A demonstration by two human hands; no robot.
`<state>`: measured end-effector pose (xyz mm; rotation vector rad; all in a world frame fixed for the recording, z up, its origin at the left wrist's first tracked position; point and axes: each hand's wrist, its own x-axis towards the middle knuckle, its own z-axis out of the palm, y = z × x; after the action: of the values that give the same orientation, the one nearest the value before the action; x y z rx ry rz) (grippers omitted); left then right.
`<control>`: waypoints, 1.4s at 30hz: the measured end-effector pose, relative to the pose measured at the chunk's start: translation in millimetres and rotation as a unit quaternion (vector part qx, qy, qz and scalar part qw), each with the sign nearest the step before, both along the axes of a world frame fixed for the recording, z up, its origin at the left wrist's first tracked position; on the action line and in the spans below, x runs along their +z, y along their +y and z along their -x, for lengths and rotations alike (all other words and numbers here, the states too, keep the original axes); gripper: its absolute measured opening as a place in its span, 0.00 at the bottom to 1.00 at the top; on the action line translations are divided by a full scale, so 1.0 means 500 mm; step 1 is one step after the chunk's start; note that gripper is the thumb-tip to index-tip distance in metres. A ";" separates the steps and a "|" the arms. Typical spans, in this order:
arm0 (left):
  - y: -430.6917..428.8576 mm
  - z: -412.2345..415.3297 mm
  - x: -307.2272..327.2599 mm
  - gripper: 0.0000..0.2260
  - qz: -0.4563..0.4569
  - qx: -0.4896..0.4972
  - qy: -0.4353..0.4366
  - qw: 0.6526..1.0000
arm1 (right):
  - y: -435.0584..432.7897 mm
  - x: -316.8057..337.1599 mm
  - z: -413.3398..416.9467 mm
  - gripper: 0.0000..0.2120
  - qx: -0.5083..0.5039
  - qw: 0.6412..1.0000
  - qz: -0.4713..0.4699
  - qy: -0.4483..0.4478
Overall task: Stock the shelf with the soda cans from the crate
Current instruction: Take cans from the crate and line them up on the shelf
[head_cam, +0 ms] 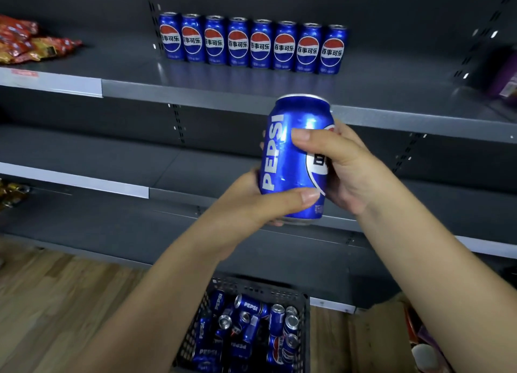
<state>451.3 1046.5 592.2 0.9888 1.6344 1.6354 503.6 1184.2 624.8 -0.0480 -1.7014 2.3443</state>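
Soda can (291,160) is up in the air between your two hands, nearly upright, with its white PEPSI lettering turned toward you; it touches no shelf. Your left hand (251,205) is wrapped round the lower part, the thumb lying across the front near the base and the fingers behind. Your right hand (347,168) grips the upper half from the right side, thumb pressed across the middle of the can.

Above and beyond your hands, a row of eight cans (253,45) stands upright, side by side, logos facing out, at the back of the upper shelf (391,93). Below your forearms the dark crate (265,288) rests on the wooden floor (56,302), with loose cans (251,307) heaped in it at all angles. Far off to the left of your left hand, red snack packets (28,40) lie on that same upper shelf. Down beside your right forearm is a cardboard box (375,333).
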 end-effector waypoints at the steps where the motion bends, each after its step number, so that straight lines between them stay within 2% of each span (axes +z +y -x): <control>1: 0.006 -0.006 -0.003 0.26 0.008 0.040 0.030 0.999 | -0.006 0.000 0.002 0.26 -0.047 0.999 -0.011 -0.001; 3: 0.013 -0.012 -0.011 0.32 0.027 0.130 0.088 0.987 | -0.023 -0.002 0.008 0.27 -0.114 0.993 -0.035 -0.006; 5: 0.013 -0.006 -0.022 0.30 0.027 0.162 0.098 0.981 | -0.035 -0.007 0.012 0.37 -0.135 0.989 -0.056 -0.027; 8: 0.006 0.021 -0.042 0.31 -0.001 0.123 0.041 0.992 | -0.038 -0.009 0.009 0.58 -0.100 0.978 -0.160 -0.087; 9: 0.002 0.032 -0.047 0.31 -0.020 0.106 0.011 0.994 | -0.038 -0.013 0.009 0.59 -0.077 0.975 -0.183 -0.102; 13: -0.004 0.061 -0.059 0.36 -0.067 0.063 -0.043 0.995 | -0.055 -0.040 0.013 0.45 -0.033 0.972 -0.182 -0.143; 16: 0.002 0.072 -0.059 0.39 -0.082 0.026 -0.064 0.994 | -0.057 -0.050 0.014 0.35 -0.081 0.969 -0.189 -0.138; 18: 0.013 0.073 -0.055 0.40 -0.088 -0.001 -0.070 0.994 | -0.051 -0.043 0.015 0.32 -0.112 0.966 -0.192 -0.131; 23: 0.051 0.088 -0.026 0.34 -0.073 -0.012 -0.016 0.997 | -0.017 -0.021 0.024 0.28 -0.173 0.952 -0.221 -0.122; 26: 0.078 0.100 -0.002 0.31 -0.031 0.034 0.102 0.994 | 0.009 -0.009 0.035 0.30 -0.219 0.940 -0.231 -0.122; 29: 0.108 0.118 0.021 0.28 -0.022 0.049 0.150 0.987 | 0.044 -0.005 0.053 0.32 -0.242 0.936 -0.226 -0.118; 35: 0.196 0.180 0.006 0.51 0.037 -0.021 0.108 0.993 | 0.145 -0.010 0.074 0.31 -0.276 0.933 -0.210 -0.096; 36: 0.212 0.186 0.004 0.51 0.047 -0.019 0.110 0.993 | 0.169 -0.011 0.076 0.31 -0.281 0.931 -0.211 -0.093; 37: 0.228 0.190 0.007 0.48 0.046 -0.016 0.107 0.993 | 0.194 -0.010 0.080 0.32 -0.285 0.930 -0.213 -0.090; 40: 0.286 0.198 0.028 0.22 0.045 0.005 0.079 0.996 | 0.278 0.004 0.093 0.32 -0.290 0.925 -0.228 -0.088; 42: 0.335 0.210 0.046 0.09 0.059 0.050 0.084 0.993 | 0.335 0.019 0.106 0.33 -0.300 0.916 -0.251 -0.087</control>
<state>346.5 1213.7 615.0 1.0207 1.8972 1.5347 450.7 1351.8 634.4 -0.6058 -1.9609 1.4603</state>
